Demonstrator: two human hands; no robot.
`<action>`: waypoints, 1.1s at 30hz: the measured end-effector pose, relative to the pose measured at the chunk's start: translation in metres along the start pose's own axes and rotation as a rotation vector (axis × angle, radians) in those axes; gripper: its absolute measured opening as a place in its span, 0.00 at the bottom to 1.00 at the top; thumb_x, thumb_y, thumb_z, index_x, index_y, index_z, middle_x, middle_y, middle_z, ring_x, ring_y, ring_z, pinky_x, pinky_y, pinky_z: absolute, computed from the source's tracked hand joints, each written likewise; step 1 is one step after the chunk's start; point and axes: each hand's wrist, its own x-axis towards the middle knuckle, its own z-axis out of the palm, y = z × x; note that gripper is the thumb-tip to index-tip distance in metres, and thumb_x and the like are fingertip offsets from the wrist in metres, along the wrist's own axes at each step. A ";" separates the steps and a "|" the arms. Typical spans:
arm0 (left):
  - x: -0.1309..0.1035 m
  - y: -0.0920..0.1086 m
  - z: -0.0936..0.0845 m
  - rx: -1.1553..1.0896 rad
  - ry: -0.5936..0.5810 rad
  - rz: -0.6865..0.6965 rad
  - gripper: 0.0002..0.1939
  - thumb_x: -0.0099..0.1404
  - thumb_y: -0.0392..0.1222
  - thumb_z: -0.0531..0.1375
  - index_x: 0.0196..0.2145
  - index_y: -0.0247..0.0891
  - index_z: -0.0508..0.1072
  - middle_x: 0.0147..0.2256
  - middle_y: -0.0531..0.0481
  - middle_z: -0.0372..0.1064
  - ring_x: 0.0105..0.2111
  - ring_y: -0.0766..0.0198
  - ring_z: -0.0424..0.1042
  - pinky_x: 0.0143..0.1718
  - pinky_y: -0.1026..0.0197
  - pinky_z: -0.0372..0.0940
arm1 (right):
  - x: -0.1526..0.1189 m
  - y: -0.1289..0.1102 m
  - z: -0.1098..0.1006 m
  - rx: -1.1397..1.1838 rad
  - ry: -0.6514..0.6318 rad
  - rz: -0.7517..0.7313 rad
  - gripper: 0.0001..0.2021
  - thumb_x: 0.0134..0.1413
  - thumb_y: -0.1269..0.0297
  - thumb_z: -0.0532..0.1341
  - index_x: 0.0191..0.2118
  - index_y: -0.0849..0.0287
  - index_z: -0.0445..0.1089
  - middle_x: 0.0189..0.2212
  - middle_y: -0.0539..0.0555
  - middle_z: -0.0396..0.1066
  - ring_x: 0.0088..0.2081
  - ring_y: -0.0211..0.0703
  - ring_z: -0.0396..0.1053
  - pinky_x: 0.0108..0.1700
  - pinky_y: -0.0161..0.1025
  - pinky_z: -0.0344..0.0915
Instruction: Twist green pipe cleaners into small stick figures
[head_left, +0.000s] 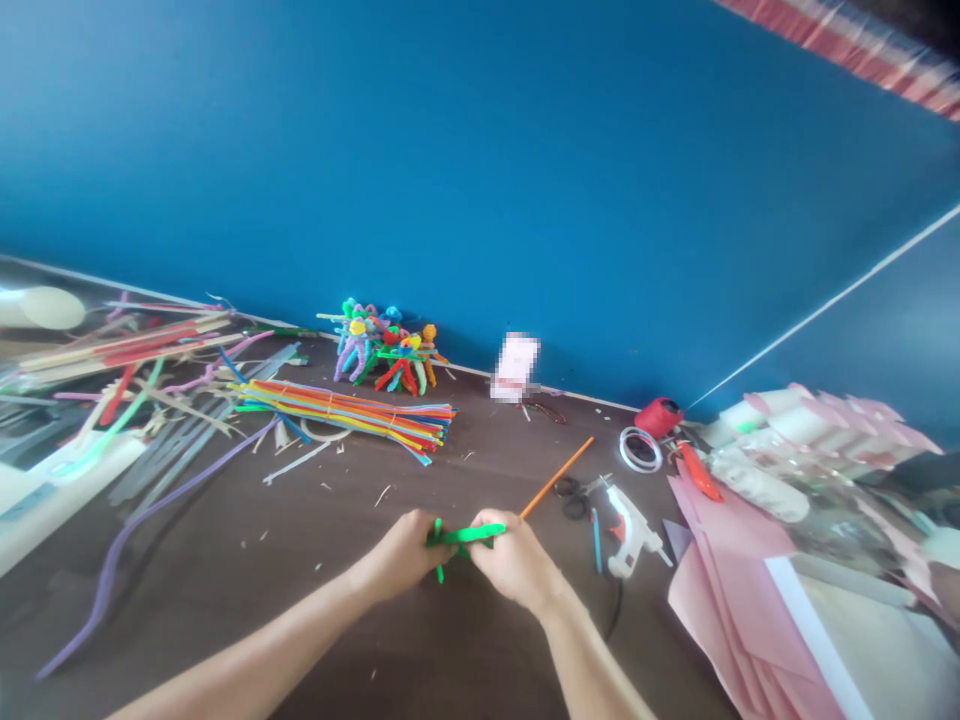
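Left hand (pixel 405 552) | right hand (pixel 511 562) | pinching green pipe cleaner (pixel 480 533) (glue gun (pixel 632 530) nearby)

A broad, smooth, deep-blue wall (pixel 450 150) rises behind the dark brown tabletop (pixel 420 660) before me; at right a thin white line (pixel 832 300) slants upward, and higher up runs a pinkish-red, pale-streaked strip (pixel 855 50).

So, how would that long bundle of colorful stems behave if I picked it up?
The bundle would probably lift as one, since thin ties seem to circle it. It's likely light for its size, being made of slim strands. The uneven ends sticking out might bend or splay.
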 end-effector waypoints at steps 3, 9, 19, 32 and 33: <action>0.003 -0.004 0.002 -0.004 0.018 0.016 0.12 0.50 0.42 0.52 0.20 0.32 0.69 0.15 0.55 0.59 0.19 0.69 0.57 0.21 0.68 0.49 | -0.002 -0.006 0.001 -0.121 0.081 -0.008 0.07 0.41 0.74 0.53 0.24 0.58 0.67 0.20 0.48 0.68 0.24 0.36 0.65 0.28 0.29 0.55; 0.008 -0.011 0.005 0.015 0.109 0.035 0.11 0.51 0.42 0.52 0.20 0.32 0.69 0.17 0.54 0.61 0.20 0.69 0.57 0.21 0.68 0.49 | 0.000 -0.002 0.008 -0.143 0.155 -0.025 0.07 0.45 0.72 0.54 0.25 0.58 0.69 0.22 0.51 0.72 0.27 0.41 0.70 0.29 0.31 0.58; 0.019 -0.012 0.015 -0.616 0.214 -0.092 0.15 0.52 0.50 0.56 0.21 0.35 0.62 0.13 0.59 0.54 0.13 0.73 0.54 0.17 0.68 0.52 | -0.011 0.001 0.024 0.002 0.250 -0.172 0.11 0.52 0.70 0.51 0.37 0.57 0.69 0.33 0.56 0.73 0.35 0.45 0.70 0.37 0.36 0.63; 0.009 0.009 -0.001 -1.260 -0.017 -0.538 0.08 0.52 0.38 0.60 0.23 0.33 0.64 0.17 0.58 0.60 0.14 0.75 0.59 0.15 0.71 0.58 | -0.010 0.006 0.022 0.105 0.258 -0.108 0.07 0.52 0.70 0.51 0.30 0.57 0.66 0.26 0.52 0.70 0.28 0.40 0.67 0.32 0.33 0.60; 0.008 0.009 -0.002 -1.254 -0.022 -0.541 0.07 0.52 0.38 0.60 0.24 0.33 0.64 0.17 0.57 0.60 0.14 0.75 0.59 0.15 0.71 0.58 | -0.009 0.006 0.022 0.113 0.252 -0.103 0.07 0.52 0.70 0.51 0.30 0.58 0.66 0.27 0.52 0.70 0.29 0.40 0.67 0.32 0.33 0.61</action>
